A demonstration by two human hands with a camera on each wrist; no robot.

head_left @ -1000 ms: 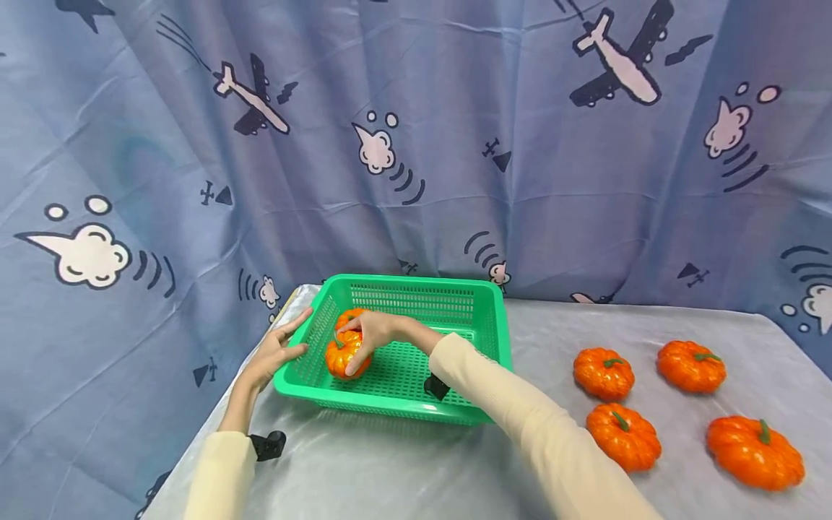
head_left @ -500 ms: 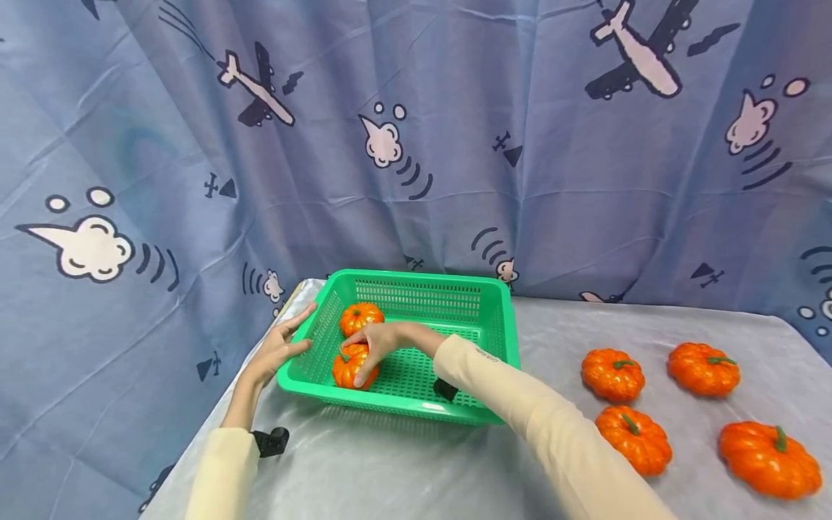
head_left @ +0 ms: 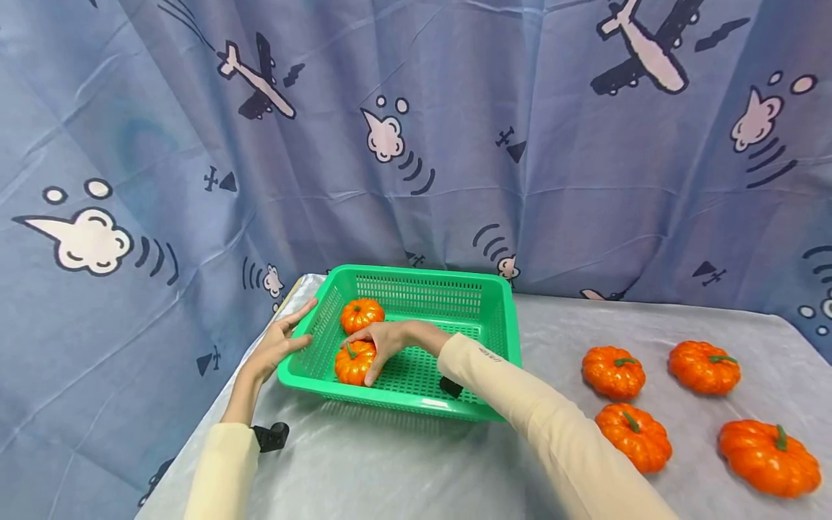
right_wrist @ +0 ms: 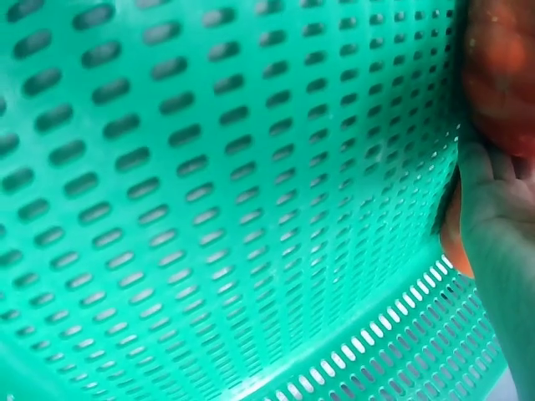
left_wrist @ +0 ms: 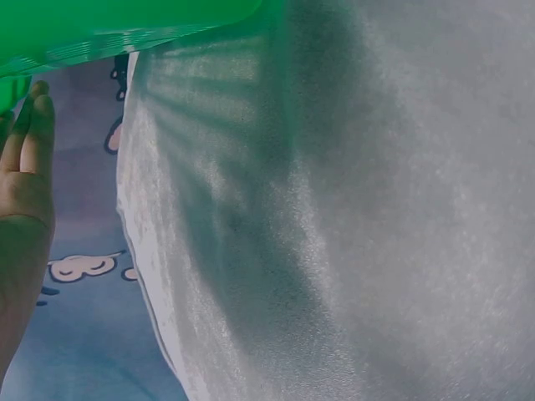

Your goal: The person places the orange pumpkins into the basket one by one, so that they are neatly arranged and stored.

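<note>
A green perforated plastic basket [head_left: 422,406] stands on the table in the head view. At its left end, two small orange pumpkins sit inside: one at the back [head_left: 362,316] and one in front [head_left: 354,365]. My right hand [head_left: 388,341] reaches into the basket and holds the front pumpkin, fingers over its far side and thumb along its right side. The right wrist view shows that hand [right_wrist: 506,217] right against the orange skin. My left hand [head_left: 276,347] touches the basket's left rim with fingers extended; the left wrist view shows straight fingers [left_wrist: 38,138] at the green plastic.
Several more orange pumpkins with green stems lie on the right of the table, including one at the near right [head_left: 769,458]. A pale grey cloth [head_left: 403,469] covers the table. Behind it hangs a blue curtain [head_left: 448,144] printed with planes.
My right hand has brought the front pumpkin nearer, apart from the back one, and its thumb has shifted to the pumpkin's right edge. The left hand stays at the rim; the head view shifted slightly.
</note>
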